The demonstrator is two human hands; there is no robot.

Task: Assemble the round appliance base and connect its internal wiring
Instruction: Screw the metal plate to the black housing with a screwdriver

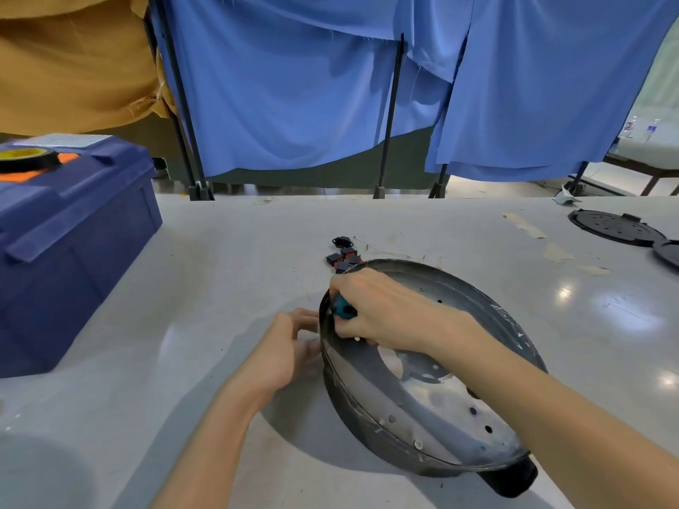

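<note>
A round appliance base [433,416] lies tilted at the near middle of the table [220,288], the right hand [378,310] inside its left rim and clamped round a teal-handled tool [343,309]. The left hand [284,347] touches the rim's outer wall, its grip impossible to tell; small black connectors [343,255] lie just beyond, a blue box [66,244] far left.
</note>
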